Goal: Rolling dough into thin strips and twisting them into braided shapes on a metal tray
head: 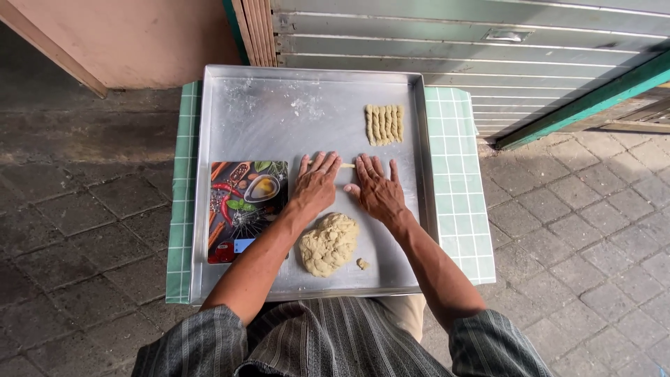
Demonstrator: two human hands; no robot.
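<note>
Left hand (315,183) & right hand (377,187) flat, fingers spread, rolling dough strip (347,165) on tray (279,119); needs even pressure, I'd judge

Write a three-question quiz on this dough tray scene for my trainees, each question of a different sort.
1. True or false: both hands press flat on a thin dough strip.
2. Where do the twisted pieces lie on the tray? A near edge, B far right, C on the scale.
3. What lies between the forearms?

Key: 1 true, left hand and right hand lie flat with the strip between them. 2 B. 3 the dough lump, beside the scale.
</note>
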